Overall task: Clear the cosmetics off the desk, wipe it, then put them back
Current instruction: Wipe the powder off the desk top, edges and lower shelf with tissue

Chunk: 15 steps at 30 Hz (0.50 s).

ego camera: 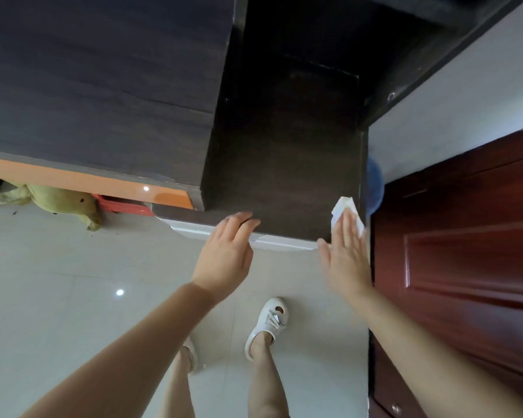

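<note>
Now: right hand (346, 254) flat on tissue (344, 211), desk (284, 176) | left hand (227, 251) fingers released | door (465, 236) beside, perhaps touching

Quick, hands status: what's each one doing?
Left hand: open, fingers resting on the desk edge, holding nothing.
Right hand: open, flat, pressing a white wipe on the desk.

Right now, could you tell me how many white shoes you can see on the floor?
2. One white shoe is on the pale floor below the desk, in full view. The other shoe is left of it, mostly hidden behind the left forearm.
</note>
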### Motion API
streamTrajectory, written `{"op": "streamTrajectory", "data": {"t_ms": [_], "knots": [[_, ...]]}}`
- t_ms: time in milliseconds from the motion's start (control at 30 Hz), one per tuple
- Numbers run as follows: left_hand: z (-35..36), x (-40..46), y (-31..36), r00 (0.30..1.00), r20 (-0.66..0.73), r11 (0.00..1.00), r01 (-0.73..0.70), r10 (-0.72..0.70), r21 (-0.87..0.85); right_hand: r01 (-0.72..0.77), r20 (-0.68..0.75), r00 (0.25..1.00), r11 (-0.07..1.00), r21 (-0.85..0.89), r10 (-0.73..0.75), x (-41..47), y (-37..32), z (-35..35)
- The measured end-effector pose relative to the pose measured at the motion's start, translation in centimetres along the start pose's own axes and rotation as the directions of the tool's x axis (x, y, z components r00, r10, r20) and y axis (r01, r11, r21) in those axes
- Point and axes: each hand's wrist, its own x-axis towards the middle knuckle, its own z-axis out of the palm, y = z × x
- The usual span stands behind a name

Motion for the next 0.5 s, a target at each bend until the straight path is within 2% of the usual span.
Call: {"op": "streamTrajectory", "data": {"t_ms": [33, 100, 167, 200, 233, 367, 500], "knots": [[0.4, 0.9, 0.3, 1.0, -0.003, 0.999, -0.003, 0.004, 0.042, 0.042, 0.007, 0.999, 0.999, -0.011, -0.042, 0.2, -0.7, 0.2], [1.1, 2.6, 0.4, 1.0, -0.004, 0.992, 0.013, -0.013, 0.125, 0.304, 0.041, 0.953, 0.949, -0.081, -0.302, 0.8, -1.5, 0.4], [1.5, 3.8, 0.2, 1.0, -0.017, 0.977, 0.028, -0.025, 0.213, 0.585, 0.135, 0.811, 0.797, -0.152, -0.57, 3.1, -0.1, -0.2], [1.9, 4.3, 0.1, 1.0, -0.027, 0.967, 0.022, -0.016, 0.252, 0.644, 0.169, 0.764, 0.748, -0.158, -0.623, 4.7, 1.2, -0.9], [2.3, 4.6, 0.1, 0.999, -0.036, 0.957, 0.018, -0.008, 0.29, 0.65, 0.173, 0.759, 0.744, -0.153, -0.628, 6.6, 2.6, -1.6], [3.8, 5.2, 0.5, 0.996, -0.084, 0.909, 0.057, -0.025, 0.413, 0.368, 0.178, 0.919, 0.927, -0.068, -0.352, 13.8, 6.2, -4.1], [4.1, 5.4, 0.5, 0.995, -0.094, 0.893, 0.063, -0.023, 0.446, 0.227, 0.109, 0.967, 0.972, 0.059, -0.232, 15.0, 5.3, -4.3]]}}
